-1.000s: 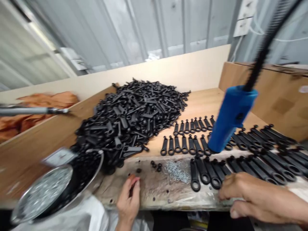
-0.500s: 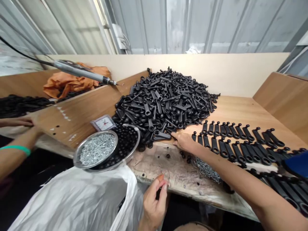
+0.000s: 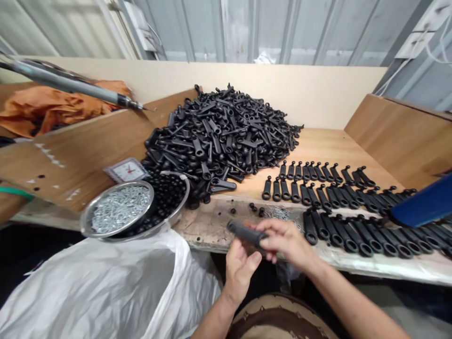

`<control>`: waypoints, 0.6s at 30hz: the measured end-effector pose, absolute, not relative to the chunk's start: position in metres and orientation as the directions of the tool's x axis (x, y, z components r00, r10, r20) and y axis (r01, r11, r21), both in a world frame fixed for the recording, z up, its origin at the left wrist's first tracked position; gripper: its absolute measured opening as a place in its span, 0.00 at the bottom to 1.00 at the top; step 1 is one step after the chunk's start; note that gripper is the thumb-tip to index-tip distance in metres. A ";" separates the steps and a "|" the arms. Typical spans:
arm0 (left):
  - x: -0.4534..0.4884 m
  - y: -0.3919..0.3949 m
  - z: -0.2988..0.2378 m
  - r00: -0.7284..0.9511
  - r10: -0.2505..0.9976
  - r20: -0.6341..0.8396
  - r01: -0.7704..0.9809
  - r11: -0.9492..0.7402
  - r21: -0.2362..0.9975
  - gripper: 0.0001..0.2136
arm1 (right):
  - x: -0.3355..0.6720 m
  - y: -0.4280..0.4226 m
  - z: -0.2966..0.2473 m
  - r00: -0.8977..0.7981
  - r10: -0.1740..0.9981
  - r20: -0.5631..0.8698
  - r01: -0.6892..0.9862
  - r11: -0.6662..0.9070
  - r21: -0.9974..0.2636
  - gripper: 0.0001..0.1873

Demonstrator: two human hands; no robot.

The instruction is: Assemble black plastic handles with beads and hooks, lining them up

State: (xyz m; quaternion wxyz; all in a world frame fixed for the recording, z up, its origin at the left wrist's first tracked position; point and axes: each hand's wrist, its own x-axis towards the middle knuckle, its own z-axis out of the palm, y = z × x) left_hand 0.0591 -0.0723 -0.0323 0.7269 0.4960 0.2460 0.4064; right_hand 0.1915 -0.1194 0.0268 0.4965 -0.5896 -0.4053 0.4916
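My right hand [image 3: 287,241] is closed on a black plastic handle [image 3: 243,232], which it holds level just in front of the bench's front edge. My left hand [image 3: 240,268] is right below it, fingers together and bent up against the handle's underside, thumb apart; what they pinch is hidden. A big heap of the same black handles [image 3: 226,132] lies at the back of the wooden bench [image 3: 335,143]. Rows of laid-out handles [image 3: 339,197] fill the right side. A few small black pieces [image 3: 256,208] and loose screws [image 3: 280,213] lie just beyond my hands.
A metal bowl of screws [image 3: 118,209] sits in a bowl of small black parts [image 3: 171,193] at the left, behind it a small clock [image 3: 126,169]. A white plastic bag [image 3: 106,287] hangs below. A blue tool [image 3: 423,205] is at right, a powered screwdriver [image 3: 70,84] upper left. A co-worker's arm [image 3: 12,200] shows at far left.
My right hand has come back from the foot of the heap to the bench's front edge with a handle in it. My left hand has risen to meet it.
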 end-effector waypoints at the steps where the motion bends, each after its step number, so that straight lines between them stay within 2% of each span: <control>1: 0.063 -0.077 -0.029 0.573 0.820 0.004 -0.360 0.248 0.899 0.26 | 0.179 -0.132 0.019 0.128 0.972 -0.196 -0.105 -0.184 -0.977 0.14; 2: 0.066 -0.080 -0.027 0.576 0.816 -0.048 -0.358 0.305 0.882 0.24 | 0.170 -0.141 0.013 0.086 0.978 -0.189 -0.146 -0.176 -0.974 0.13; 4: 0.069 -0.083 -0.024 0.506 0.854 -0.119 -0.372 0.341 0.864 0.19 | 0.166 -0.150 0.003 0.099 0.988 -0.114 -0.061 -0.108 -0.992 0.12; 6: 0.066 -0.081 -0.024 0.396 0.910 -0.121 -0.420 0.297 0.858 0.16 | 0.179 -0.148 0.000 0.217 0.976 0.008 0.211 -0.039 -0.977 0.12; 7: 0.064 -0.078 -0.024 0.355 0.928 -0.112 -0.438 0.271 0.857 0.16 | 0.189 -0.145 0.000 0.276 0.958 0.071 0.380 -0.041 -0.924 0.11; 9: 0.059 -0.071 -0.025 0.313 0.944 -0.107 -0.423 0.239 0.874 0.17 | 0.210 -0.133 0.005 0.326 0.935 0.141 0.664 -0.120 -0.738 0.10; 11: 0.054 -0.067 -0.028 0.318 0.942 -0.110 -0.363 0.228 0.903 0.17 | 0.224 -0.117 0.013 0.304 0.947 0.099 0.824 -0.210 -0.527 0.11; 14: 0.049 -0.067 -0.034 0.360 0.924 -0.129 -0.273 0.237 0.932 0.17 | 0.226 -0.095 0.021 0.253 0.967 -0.032 0.925 -0.252 -0.284 0.13; 16: 0.048 -0.069 -0.039 0.385 0.912 -0.145 -0.239 0.250 0.938 0.16 | 0.222 -0.082 0.021 0.249 0.964 -0.092 0.943 -0.263 -0.204 0.13; 18: 0.048 -0.071 -0.042 0.398 0.904 -0.154 -0.214 0.255 0.943 0.15 | 0.218 -0.073 0.018 0.261 0.958 -0.123 0.944 -0.280 -0.176 0.13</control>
